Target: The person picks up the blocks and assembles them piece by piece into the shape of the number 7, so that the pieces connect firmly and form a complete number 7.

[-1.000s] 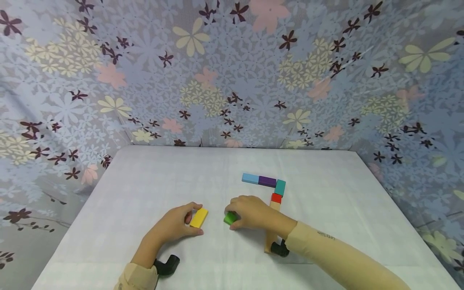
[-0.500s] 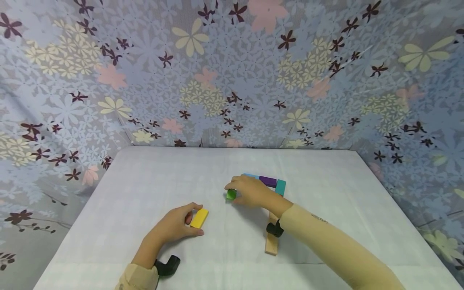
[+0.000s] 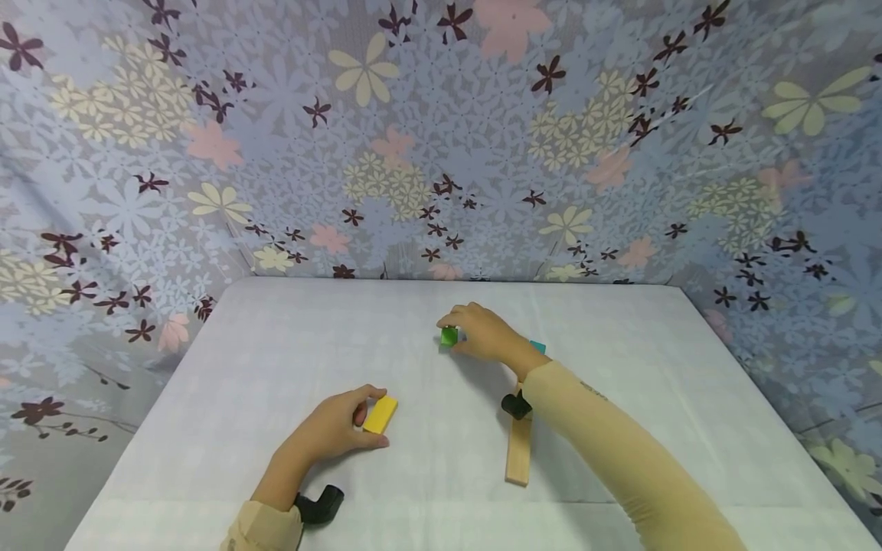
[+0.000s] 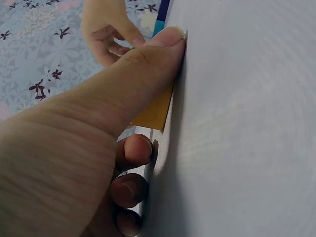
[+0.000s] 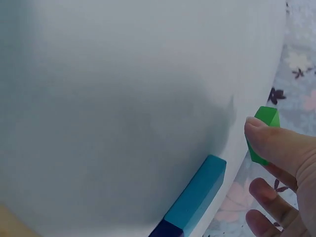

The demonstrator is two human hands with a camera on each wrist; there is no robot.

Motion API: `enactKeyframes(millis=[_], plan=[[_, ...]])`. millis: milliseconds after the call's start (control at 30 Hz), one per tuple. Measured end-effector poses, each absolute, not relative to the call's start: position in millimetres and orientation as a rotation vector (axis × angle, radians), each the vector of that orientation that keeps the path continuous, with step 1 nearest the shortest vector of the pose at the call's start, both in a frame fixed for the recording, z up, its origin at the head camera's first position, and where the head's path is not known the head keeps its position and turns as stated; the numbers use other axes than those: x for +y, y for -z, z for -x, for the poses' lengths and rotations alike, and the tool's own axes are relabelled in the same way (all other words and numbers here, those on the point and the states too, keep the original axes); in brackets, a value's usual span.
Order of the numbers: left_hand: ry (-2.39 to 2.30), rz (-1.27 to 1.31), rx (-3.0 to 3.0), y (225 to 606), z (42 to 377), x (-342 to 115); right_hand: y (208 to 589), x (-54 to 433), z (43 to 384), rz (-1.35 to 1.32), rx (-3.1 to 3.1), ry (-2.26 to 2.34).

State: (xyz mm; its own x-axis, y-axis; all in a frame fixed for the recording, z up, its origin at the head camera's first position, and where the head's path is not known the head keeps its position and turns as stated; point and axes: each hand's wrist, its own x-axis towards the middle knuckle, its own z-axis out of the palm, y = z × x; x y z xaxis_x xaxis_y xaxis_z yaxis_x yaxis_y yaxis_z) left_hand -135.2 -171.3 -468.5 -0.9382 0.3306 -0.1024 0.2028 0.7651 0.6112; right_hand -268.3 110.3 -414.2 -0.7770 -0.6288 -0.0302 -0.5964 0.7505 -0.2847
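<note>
My right hand (image 3: 488, 334) pinches a green block (image 3: 449, 337) between thumb and fingers, over the far middle of the table. In the right wrist view, a shadow falls on the cloth beside the raised green block (image 5: 267, 117). Close to it lies a light blue block (image 5: 196, 193), end to end with a purple block (image 5: 167, 230); the hand hides both in the head view. My left hand (image 3: 336, 425) rests on the table at front left, its thumb and forefinger around a yellow block (image 3: 380, 415). In the left wrist view the thumb partly covers that yellow block (image 4: 154, 112).
A teal block (image 3: 538, 347) shows just past the right wrist. Natural wooden blocks (image 3: 519, 456) run toward the front, partly under the right forearm and its black wrist camera (image 3: 516, 405). White cloth covers the table (image 3: 310, 329); a flowered curtain (image 3: 441, 153) hangs behind.
My right hand has carried the green block away from me, from beside the left hand to the far end of the block row. The left hand and yellow block have stayed put.
</note>
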Motion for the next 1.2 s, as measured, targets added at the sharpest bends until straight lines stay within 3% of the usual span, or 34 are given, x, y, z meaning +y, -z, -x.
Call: enactKeyframes(millis=[1200], plan=[[-0.920, -0.421, 2.759, 466, 135, -172, 434, 113, 298, 0.716, 2.701, 0.469]])
